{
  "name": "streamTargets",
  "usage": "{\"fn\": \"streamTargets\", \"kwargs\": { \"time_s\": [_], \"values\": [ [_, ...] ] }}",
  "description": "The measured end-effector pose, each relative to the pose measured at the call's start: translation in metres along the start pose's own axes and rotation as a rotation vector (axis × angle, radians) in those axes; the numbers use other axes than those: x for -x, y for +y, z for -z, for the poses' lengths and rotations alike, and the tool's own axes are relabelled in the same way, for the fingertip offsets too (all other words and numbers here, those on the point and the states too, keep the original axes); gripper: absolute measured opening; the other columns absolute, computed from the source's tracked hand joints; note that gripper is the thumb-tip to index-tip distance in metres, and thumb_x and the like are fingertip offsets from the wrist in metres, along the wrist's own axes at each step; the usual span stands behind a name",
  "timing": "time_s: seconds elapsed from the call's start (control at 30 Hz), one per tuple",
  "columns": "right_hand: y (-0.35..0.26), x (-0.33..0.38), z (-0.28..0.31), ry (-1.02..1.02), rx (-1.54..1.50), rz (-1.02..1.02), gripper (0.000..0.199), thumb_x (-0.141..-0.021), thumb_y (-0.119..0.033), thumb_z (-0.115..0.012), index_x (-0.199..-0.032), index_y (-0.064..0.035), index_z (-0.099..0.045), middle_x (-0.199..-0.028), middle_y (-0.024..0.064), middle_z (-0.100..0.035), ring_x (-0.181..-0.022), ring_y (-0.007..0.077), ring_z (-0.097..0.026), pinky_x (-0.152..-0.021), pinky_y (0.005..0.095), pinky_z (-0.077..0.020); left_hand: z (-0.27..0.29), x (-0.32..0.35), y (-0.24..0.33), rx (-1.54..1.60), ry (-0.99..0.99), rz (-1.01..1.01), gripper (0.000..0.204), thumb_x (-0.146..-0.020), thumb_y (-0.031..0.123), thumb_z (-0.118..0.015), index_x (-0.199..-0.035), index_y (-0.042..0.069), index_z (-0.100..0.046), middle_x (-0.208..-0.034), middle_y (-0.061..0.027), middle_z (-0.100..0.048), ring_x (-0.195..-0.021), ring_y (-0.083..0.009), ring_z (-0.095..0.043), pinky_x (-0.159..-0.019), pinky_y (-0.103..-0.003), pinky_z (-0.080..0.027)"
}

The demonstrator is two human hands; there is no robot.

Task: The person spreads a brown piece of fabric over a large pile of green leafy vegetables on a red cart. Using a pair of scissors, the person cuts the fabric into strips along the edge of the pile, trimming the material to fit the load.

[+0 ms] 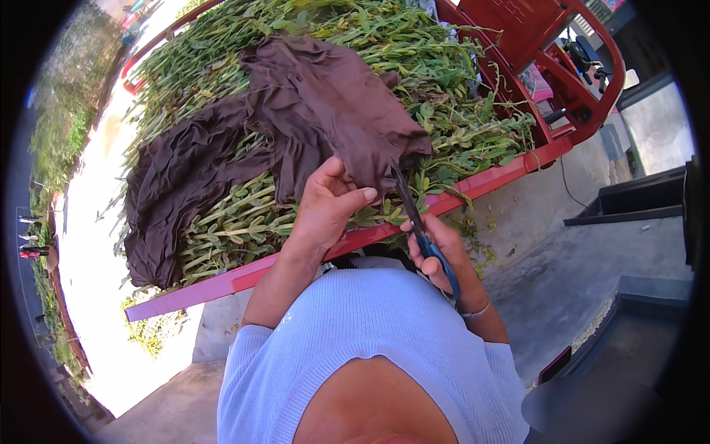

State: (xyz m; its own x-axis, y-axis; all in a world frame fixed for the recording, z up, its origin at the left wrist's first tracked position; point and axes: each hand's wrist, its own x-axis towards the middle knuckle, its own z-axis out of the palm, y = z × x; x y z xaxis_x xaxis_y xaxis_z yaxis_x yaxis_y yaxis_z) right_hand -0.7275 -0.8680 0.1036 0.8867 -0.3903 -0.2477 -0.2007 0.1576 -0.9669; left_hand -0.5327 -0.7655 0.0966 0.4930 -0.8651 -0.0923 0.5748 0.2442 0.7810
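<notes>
A dark brown garment (325, 103) lies crumpled over a thick layer of cut green plant stalks (244, 229). My left hand (329, 200) pinches its near edge between thumb and fingers. In my right hand (441, 248) is a pair of scissors (410, 206) with dark blades and blue handles, my fingers through the loops. The blades point up and away from me, and their tips meet the cloth just right of my left hand. Whether the blades are parted cannot be made out.
The stalks fill a red cart bed whose near rail (488, 185) runs in front of my body. A red frame (547, 52) with a seat rises at the right. Dark rectangular trays (629, 200) rest on the concrete at right. Sunlit ground (89, 244) lies at left.
</notes>
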Motion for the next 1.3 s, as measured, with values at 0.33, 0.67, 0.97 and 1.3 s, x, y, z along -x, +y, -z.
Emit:
{"fn": "streamTargets", "kwargs": {
  "time_s": [0.33,0.67,0.97,1.3],
  "values": [
    [-0.003,0.0,0.0,-0.104,-0.006,-0.073,0.113,-0.037,-0.077,-0.074,-0.118,-0.0016,-0.047,-0.086,-0.0012,-0.051,-0.075,0.0064,-0.05,-0.066,0.0188,-0.0415,-0.004,-0.002,-0.004,0.053,-0.042,-0.117,0.055,-0.076,-0.007,-0.07,-0.126,0.005,-0.049,-0.109,-0.0076,-0.062,-0.092,-0.0163,-0.063,-0.075,-0.028,-0.052],
    [0.0,-0.005,-0.002,-0.041,0.17,0.061,0.106,-0.042,-0.078,-0.067,-0.112,-0.001,-0.05,-0.073,-0.0047,-0.044,-0.06,0.0025,-0.038,-0.053,0.0175,-0.0296,-0.004,-0.002,-0.001,0.069,-0.041,-0.103,0.051,-0.079,-0.006,-0.068,-0.125,0.004,-0.047,-0.106,-0.0078,-0.064,-0.091,-0.015,-0.065,-0.076,-0.028,-0.055],
    [0.002,-0.005,-0.002,-0.037,0.207,0.14,0.099,-0.048,-0.079,-0.065,-0.107,-0.0011,-0.051,-0.065,-0.0053,-0.042,-0.056,0.0025,-0.036,-0.049,0.0185,-0.0268,-0.001,-0.002,-0.001,0.081,-0.054,-0.109,0.049,-0.081,-0.006,-0.066,-0.125,0.005,-0.047,-0.106,-0.0074,-0.064,-0.088,-0.0135,-0.065,-0.071,-0.026,-0.057],
    [-0.002,-0.002,0.0,-0.027,0.252,0.126,0.09,-0.057,-0.079,-0.064,-0.101,-0.0013,-0.054,-0.06,-0.0061,-0.041,-0.052,0.0025,-0.038,-0.047,0.0199,-0.0279,-0.001,-0.002,-0.002,0.048,-0.064,-0.128,0.05,-0.081,-0.005,-0.066,-0.126,0.006,-0.046,-0.102,-0.0064,-0.064,-0.082,-0.0152,-0.063,-0.067,-0.028,-0.053]
  ]
}}
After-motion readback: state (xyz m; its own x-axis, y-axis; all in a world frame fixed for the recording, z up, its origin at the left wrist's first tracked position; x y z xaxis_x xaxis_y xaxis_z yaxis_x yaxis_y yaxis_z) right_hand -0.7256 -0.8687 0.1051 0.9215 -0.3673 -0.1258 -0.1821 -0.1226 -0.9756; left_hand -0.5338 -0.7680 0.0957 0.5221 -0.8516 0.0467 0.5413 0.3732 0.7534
